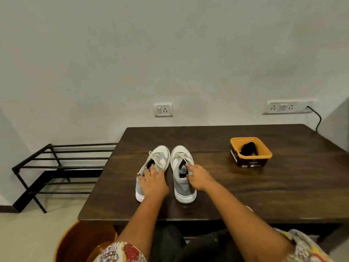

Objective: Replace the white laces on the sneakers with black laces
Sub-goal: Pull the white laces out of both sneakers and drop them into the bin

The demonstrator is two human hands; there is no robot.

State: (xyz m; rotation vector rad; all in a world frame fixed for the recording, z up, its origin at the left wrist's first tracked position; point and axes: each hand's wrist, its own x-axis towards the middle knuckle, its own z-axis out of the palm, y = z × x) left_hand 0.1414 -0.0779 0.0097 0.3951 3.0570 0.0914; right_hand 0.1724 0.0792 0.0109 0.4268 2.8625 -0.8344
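Observation:
Two grey-and-white sneakers stand side by side on the dark wooden table [245, 195], toes pointing away from me. Both carry white laces. My left hand [152, 183] lies over the heel and collar of the left sneaker [160, 157], fingers curled around its opening. My right hand [198, 177] rests on the right side of the right sneaker [179, 163], fingers touching its collar near the laces. Black laces [249, 148] lie bunched inside an orange-rimmed tub [251, 153] at the table's back right.
A black metal shoe rack [56, 167] stands on the floor left of the table. A round wooden stool [75, 241] sits at the table's near left corner. Wall sockets [163, 110] and a black cable [318, 120] run behind the table.

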